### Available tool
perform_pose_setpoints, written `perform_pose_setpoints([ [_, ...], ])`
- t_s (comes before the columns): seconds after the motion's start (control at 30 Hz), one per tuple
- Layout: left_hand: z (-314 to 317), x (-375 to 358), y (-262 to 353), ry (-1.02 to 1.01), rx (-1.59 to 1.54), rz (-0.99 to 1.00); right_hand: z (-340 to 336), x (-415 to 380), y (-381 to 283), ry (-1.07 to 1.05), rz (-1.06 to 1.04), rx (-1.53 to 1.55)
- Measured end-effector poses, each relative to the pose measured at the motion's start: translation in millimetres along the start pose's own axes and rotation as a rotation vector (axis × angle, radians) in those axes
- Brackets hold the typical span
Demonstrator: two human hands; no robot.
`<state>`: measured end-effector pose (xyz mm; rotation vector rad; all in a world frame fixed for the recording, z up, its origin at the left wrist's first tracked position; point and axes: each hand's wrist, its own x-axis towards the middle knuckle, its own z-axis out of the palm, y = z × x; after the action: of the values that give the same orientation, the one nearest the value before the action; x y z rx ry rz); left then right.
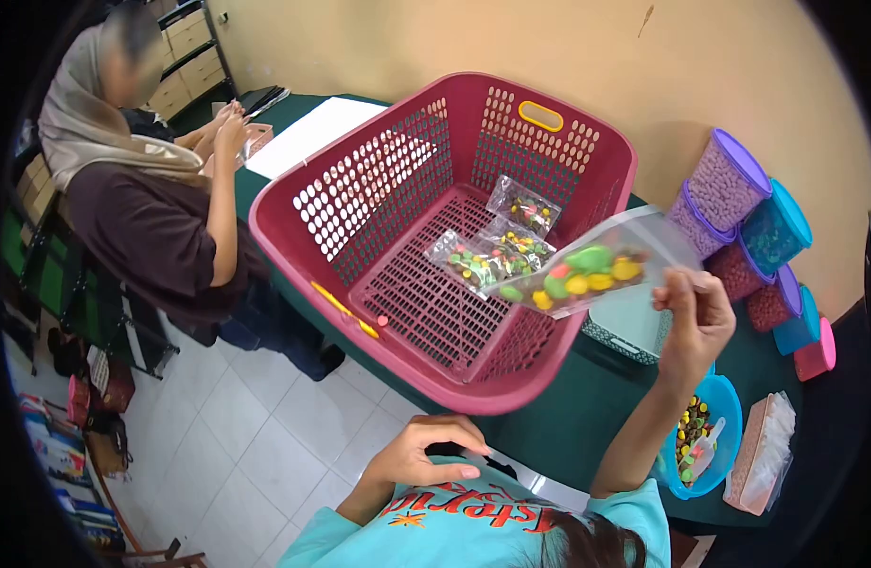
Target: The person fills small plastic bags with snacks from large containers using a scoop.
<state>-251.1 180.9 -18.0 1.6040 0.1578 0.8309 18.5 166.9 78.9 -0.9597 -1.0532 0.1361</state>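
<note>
My right hand [695, 322] pinches the top corner of a clear plastic bag [591, 273] holding green, yellow, red and brown candies. The bag hangs tilted over the right side of a large maroon plastic basket [511, 393]. Several similar candy bags [522, 206] lie on the basket's slotted floor. In front of my turquoise shirt is my left hand [428, 454], empty, with thumb and fingers apart. Below my right hand stands a blue tub [733, 445] of loose candies, with a clear scoop [705, 452] in it.
Stacked lidded tubs [730, 185] in purple, blue and pink line the wall at right. A pink basket [746, 473] of clear bags sits by the blue tub. Across the green table [549, 417], at left, a person [151, 218] works with both hands raised.
</note>
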Motion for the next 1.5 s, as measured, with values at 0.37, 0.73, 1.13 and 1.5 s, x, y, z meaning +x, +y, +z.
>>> perform_pose_setpoints([
  [0.37,-43.2,7.8,-16.1,-0.284,0.032,-0.218,45.5,10.0,33.9,0.026,0.142,-0.149],
  [0.73,-12.4,33.6,-31.2,-0.538,-0.052,-0.249,-29.1,-151.9,-7.9,0.047,0.325,-0.157],
  [1.13,163.4,31.4,-50.9,-0.876,-0.241,-0.199,-116.8,-353.0,-119.9,0.79,0.608,-0.335],
  [1.5,356.3,-37.9,-27.3,-1.29,-0.286,-0.222,-204.2,-417.1,-211.2,1.031,0.359,-0.767],
])
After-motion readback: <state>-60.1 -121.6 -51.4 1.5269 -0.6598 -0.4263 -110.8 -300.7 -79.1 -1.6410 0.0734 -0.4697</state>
